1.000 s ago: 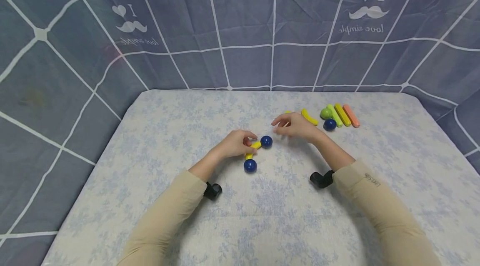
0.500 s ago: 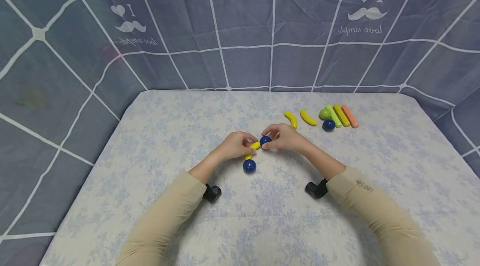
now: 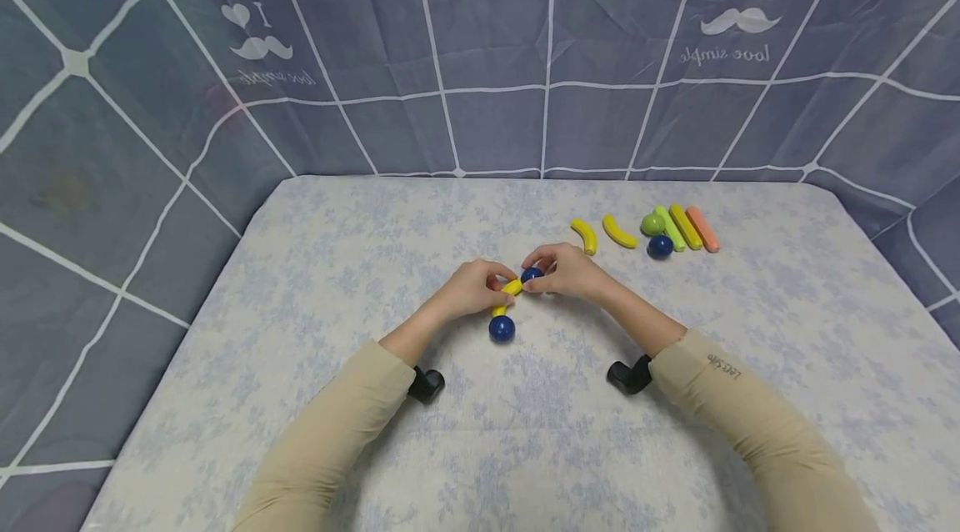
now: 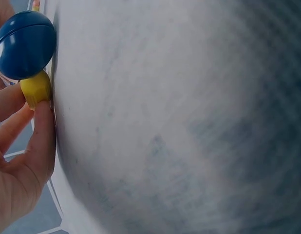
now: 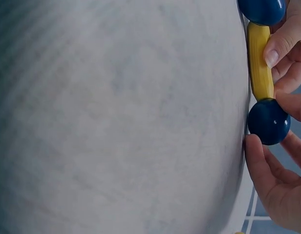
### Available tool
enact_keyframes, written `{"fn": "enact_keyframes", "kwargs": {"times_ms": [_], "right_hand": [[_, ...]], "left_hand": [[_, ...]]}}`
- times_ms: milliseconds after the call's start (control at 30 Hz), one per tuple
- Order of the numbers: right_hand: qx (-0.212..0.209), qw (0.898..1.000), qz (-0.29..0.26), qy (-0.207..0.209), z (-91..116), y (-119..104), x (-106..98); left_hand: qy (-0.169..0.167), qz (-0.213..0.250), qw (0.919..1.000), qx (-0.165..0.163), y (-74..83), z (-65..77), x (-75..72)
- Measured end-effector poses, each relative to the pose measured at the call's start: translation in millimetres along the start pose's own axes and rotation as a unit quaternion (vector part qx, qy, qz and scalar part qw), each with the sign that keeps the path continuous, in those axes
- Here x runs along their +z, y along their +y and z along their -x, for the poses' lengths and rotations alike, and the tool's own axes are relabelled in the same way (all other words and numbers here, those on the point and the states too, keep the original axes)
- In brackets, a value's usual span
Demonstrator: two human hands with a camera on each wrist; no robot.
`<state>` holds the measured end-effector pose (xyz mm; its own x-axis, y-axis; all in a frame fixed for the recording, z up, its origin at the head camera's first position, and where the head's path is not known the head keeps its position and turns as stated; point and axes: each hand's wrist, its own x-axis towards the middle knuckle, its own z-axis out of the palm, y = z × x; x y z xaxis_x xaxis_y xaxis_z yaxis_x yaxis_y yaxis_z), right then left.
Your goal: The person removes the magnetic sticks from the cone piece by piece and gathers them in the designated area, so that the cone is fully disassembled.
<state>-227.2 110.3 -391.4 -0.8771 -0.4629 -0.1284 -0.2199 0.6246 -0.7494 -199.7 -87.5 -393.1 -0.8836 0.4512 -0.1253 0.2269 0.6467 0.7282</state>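
Near the table's middle, a yellow curved stick (image 3: 512, 288) lies with a glossy blue ball at either end. My left hand (image 3: 472, 288) pinches this stick between thumb and fingers, hiding part of it. The farther blue ball (image 3: 532, 275) is held by my right hand (image 3: 568, 272), its thumb and fingertips on opposite sides. In the right wrist view that ball (image 5: 269, 122) touches the stick's end (image 5: 260, 63). The nearer blue ball (image 3: 502, 328) touches the other end and has no hand on it; it looms large in the left wrist view (image 4: 26, 46).
Behind my right hand lie two yellow curved sticks (image 3: 618, 232). Farther right are a green ball (image 3: 652, 224), another blue ball (image 3: 660, 247), and straight sticks in light green, yellow (image 3: 686, 228) and orange (image 3: 702, 229). A grey-blue checked curtain (image 3: 480, 57) hangs behind the table.
My right hand has come left and toward me onto the farther blue ball and now pinches it. The yellow curved stick behind it has been uncovered. My left hand keeps its hold.
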Motion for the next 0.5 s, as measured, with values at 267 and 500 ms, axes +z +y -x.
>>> {"fn": "enact_keyframes", "kwargs": {"times_ms": [267, 500], "right_hand": [[0.019, 0.998, -0.058, -0.02, 0.3, 0.6, -2.6], [0.013, 0.992, -0.121, -0.041, 2.2, 4.4, -3.7]], "left_hand": [[0.005, 0.003, 0.9996, -0.028, 4.0, -1.2, 1.2], [0.007, 0.001, 0.9985, -0.055, 7.0, -3.4, 2.3]]}}
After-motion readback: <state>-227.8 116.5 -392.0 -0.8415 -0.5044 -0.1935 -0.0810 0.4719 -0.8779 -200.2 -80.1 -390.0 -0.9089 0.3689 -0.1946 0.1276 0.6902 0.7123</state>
